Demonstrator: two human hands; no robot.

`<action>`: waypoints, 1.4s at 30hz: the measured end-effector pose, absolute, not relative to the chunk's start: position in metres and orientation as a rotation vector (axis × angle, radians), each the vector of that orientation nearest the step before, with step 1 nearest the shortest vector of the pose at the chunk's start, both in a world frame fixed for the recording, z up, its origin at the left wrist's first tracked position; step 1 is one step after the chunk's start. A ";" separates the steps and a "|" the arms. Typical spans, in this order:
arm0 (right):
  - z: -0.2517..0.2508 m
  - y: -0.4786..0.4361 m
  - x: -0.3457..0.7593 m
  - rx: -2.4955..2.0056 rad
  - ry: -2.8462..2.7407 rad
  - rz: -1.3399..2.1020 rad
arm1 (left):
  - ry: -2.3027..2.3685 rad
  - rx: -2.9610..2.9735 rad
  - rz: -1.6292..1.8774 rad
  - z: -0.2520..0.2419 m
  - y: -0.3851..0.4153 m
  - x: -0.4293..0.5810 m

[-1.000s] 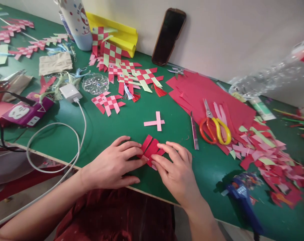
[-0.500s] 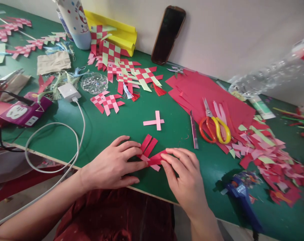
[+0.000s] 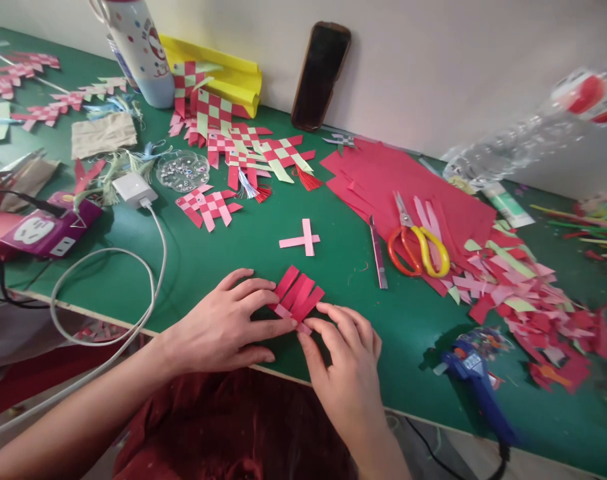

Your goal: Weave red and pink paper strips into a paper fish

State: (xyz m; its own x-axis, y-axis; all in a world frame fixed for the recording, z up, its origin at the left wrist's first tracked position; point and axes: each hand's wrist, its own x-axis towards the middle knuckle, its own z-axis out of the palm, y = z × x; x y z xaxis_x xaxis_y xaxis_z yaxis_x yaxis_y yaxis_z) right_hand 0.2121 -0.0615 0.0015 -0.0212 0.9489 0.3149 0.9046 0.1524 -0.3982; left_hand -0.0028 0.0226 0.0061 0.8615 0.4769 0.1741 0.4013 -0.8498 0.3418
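A small weave of red and pink paper strips [image 3: 297, 297] lies on the green table [image 3: 223, 247] near its front edge. My left hand [image 3: 228, 325] lies on the table with its fingertips pressing the left side of the weave. My right hand [image 3: 344, 360] touches the weave's lower right edge, thumb and fingers pinching a strip end. A pink paper cross [image 3: 301, 239] lies just beyond the weave.
Orange and yellow scissors [image 3: 416, 241] rest on red paper sheets [image 3: 383, 180]; a craft knife [image 3: 377, 252] lies beside them. Scrap strips [image 3: 523, 300] pile at right, with a blue glue gun [image 3: 476, 373]. Finished woven pieces [image 3: 243, 150], a phone [image 3: 318, 77], a bottle [image 3: 138, 47], charger and cable [image 3: 133, 193] surround.
The red strip my right hand held out to the right now lies alongside the others in the weave. My right hand moved left and closer to me. The view shifted slightly.
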 end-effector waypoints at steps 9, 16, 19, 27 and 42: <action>0.003 -0.060 0.204 -1.723 -1.884 0.267 | 0.653 2.741 0.334 0.006 0.023 -0.002; 0.003 -0.060 0.212 -1.703 -1.916 0.252 | 0.667 2.715 0.317 0.004 0.022 -0.003; 0.004 -0.064 0.216 -1.718 -1.970 0.176 | 0.668 2.708 0.322 0.004 0.022 -0.004; 0.001 -0.075 0.203 -1.773 -2.021 0.147 | 0.674 2.712 0.333 0.003 0.023 -0.004; 0.011 -0.069 0.204 -1.672 -1.864 0.485 | 0.692 2.687 0.321 0.006 0.023 -0.004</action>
State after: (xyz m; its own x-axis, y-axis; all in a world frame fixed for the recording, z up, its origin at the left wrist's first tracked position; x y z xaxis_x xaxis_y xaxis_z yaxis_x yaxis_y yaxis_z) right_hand 0.2045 -0.0690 0.0107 -0.0436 0.9829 0.1789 0.7709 0.1470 -0.6198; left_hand -0.0043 0.0225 0.0056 0.8555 0.5014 0.1297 0.4231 -0.8210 0.3833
